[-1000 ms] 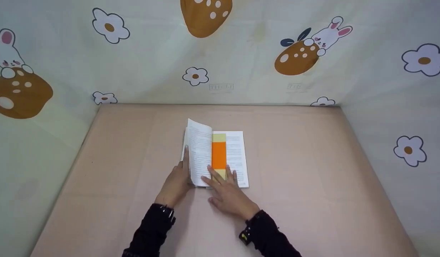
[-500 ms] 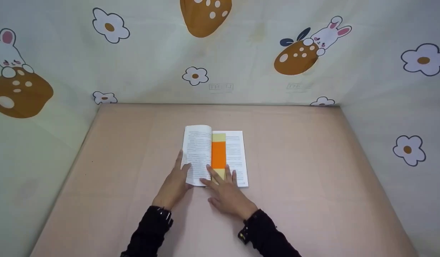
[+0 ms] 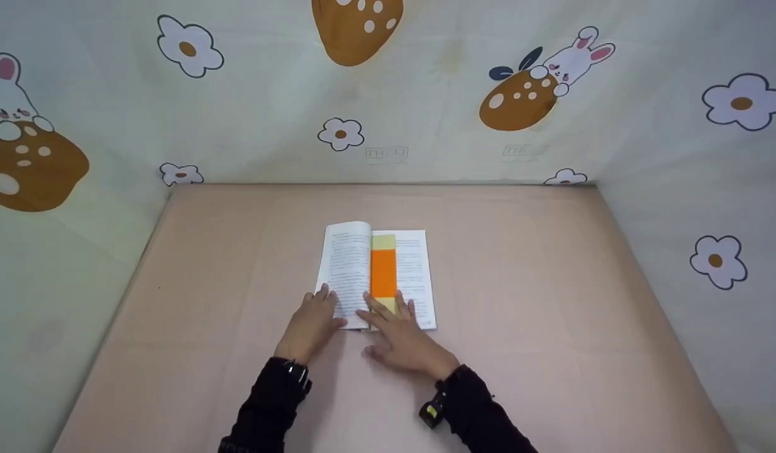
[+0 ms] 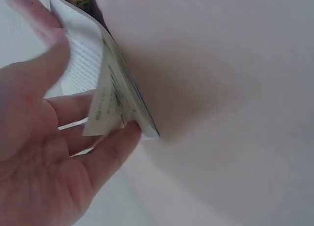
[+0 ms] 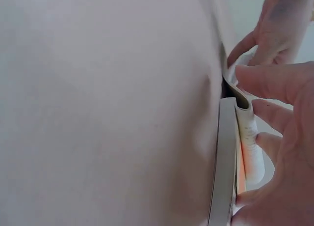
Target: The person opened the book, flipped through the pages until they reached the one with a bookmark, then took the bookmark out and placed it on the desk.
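Observation:
An open book [image 3: 347, 258] lies with its left pages curving over from the spine. Along the spine, on the right page [image 3: 413, 264], lies an orange strip with pale yellow ends [image 3: 383, 272]. My left hand [image 3: 308, 324] rests on the lower left corner of the left pages. In the left wrist view a loose page corner [image 4: 100, 115] sticks up among its fingers. My right hand [image 3: 400, 343] has its fingers spread over the book's lower part, across the spine and the strip's near end, its thumb off the near edge. The strip's near end is partly hidden under these fingers.
The book lies on a pale pink tabletop [image 3: 520, 283]. A cloth wall printed with rabbits and flowers [image 3: 426, 94] stands behind and along both sides. Black sleeves and a wrist device [image 3: 432, 410] show at the wrists.
The raised left pages have come down to lie flatter. My left hand has gone from holding them at their edge to resting on top of them. The right hand has stayed nearly still.

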The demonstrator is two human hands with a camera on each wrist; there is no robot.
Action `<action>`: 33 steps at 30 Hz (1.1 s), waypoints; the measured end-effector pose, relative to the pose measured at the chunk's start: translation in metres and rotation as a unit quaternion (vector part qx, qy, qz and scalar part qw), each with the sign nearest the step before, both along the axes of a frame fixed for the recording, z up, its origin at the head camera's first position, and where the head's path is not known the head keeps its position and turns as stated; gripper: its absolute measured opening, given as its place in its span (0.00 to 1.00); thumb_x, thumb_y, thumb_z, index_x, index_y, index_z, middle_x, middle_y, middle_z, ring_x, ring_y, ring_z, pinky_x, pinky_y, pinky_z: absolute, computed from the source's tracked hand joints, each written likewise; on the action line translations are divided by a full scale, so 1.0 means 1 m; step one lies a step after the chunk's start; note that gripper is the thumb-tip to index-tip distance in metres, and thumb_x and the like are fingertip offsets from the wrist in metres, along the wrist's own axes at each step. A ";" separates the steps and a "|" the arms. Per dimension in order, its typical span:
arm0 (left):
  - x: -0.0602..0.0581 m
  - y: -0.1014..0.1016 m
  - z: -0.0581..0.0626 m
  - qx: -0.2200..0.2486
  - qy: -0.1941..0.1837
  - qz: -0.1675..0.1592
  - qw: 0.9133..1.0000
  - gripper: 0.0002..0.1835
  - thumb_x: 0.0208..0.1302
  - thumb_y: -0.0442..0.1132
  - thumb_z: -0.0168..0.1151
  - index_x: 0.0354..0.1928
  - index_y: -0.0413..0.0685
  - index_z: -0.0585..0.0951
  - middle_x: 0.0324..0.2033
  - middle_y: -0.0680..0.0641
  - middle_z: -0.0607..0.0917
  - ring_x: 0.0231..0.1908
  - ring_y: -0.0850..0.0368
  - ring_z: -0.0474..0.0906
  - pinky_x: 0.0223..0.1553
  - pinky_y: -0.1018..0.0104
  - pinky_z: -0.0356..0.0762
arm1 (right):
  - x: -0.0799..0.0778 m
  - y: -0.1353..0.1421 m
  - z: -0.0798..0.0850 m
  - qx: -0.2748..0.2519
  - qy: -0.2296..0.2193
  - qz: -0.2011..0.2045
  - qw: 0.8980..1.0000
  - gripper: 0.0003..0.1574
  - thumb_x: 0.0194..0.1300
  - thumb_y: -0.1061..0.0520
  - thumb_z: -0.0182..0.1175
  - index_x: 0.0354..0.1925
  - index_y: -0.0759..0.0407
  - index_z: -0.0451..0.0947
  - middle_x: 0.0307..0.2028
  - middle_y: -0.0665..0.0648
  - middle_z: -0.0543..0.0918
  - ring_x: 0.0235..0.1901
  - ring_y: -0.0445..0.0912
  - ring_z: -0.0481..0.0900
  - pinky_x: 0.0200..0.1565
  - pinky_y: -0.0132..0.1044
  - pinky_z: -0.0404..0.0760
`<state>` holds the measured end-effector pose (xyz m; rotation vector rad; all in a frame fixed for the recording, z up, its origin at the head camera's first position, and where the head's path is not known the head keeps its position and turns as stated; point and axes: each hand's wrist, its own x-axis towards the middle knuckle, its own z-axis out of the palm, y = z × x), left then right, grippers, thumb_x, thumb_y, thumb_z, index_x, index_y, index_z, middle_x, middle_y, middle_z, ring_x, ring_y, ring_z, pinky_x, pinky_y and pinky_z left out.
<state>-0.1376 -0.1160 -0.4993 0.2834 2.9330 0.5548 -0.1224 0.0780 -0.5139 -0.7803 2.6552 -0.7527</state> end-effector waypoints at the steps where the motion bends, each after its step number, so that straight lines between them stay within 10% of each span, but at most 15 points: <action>1: 0.000 0.002 0.000 -0.015 0.012 0.000 1.000 0.30 0.55 0.42 0.66 0.56 0.28 0.73 0.59 0.29 0.70 0.52 0.37 0.70 0.49 0.51 0.77 | -0.001 0.002 0.002 -0.020 -0.017 -0.007 1.000 0.39 0.62 0.45 0.57 0.69 0.42 0.57 0.73 0.45 0.46 0.70 0.66 0.33 0.67 0.65 0.35; 7: 0.001 0.012 -0.002 -0.098 0.105 -0.009 0.990 0.27 0.44 0.38 0.74 0.44 0.25 0.78 0.49 0.30 0.78 0.46 0.40 0.74 0.44 0.56 0.80 | -0.010 0.011 0.005 -0.192 -0.092 -0.083 0.974 0.38 0.65 0.48 0.56 0.70 0.51 0.56 0.72 0.57 0.50 0.71 0.59 0.44 0.70 0.56 0.46; 12: 0.002 0.017 0.004 -0.108 0.104 -0.010 0.989 0.25 0.44 0.34 0.73 0.42 0.22 0.78 0.49 0.27 0.77 0.45 0.39 0.76 0.39 0.57 0.82 | -0.019 0.013 0.000 -0.357 -0.141 -0.190 0.903 0.38 0.66 0.58 0.53 0.70 0.63 0.51 0.64 0.69 0.61 0.54 0.59 0.74 0.52 0.47 0.78; 16: 0.001 0.022 0.008 -0.098 0.081 -0.006 0.992 0.20 0.48 0.28 0.68 0.42 0.20 0.77 0.49 0.25 0.76 0.45 0.37 0.77 0.39 0.55 0.82 | -0.026 0.012 -0.008 -0.399 -0.198 -0.228 0.866 0.40 0.66 0.62 0.53 0.70 0.68 0.47 0.45 0.69 0.73 0.29 0.50 0.82 0.32 0.41 0.85; 23: 0.001 0.027 0.010 -0.086 0.069 0.000 0.994 0.14 0.55 0.19 0.50 0.45 0.16 0.74 0.50 0.21 0.73 0.44 0.33 0.76 0.38 0.50 0.81 | -0.037 0.018 -0.010 -0.325 -0.213 -0.276 0.879 0.33 0.62 0.68 0.53 0.65 0.68 0.59 0.26 0.56 0.74 0.14 0.41 0.76 0.19 0.36 0.81; 33: 0.001 0.026 0.009 -0.089 0.054 0.007 0.995 0.14 0.57 0.20 0.49 0.46 0.16 0.73 0.52 0.20 0.71 0.46 0.31 0.75 0.40 0.50 0.81 | -0.043 0.076 -0.006 -0.259 -0.213 -0.373 0.865 0.29 0.60 0.68 0.54 0.61 0.67 0.63 0.28 0.61 0.77 0.12 0.44 0.77 0.18 0.36 0.81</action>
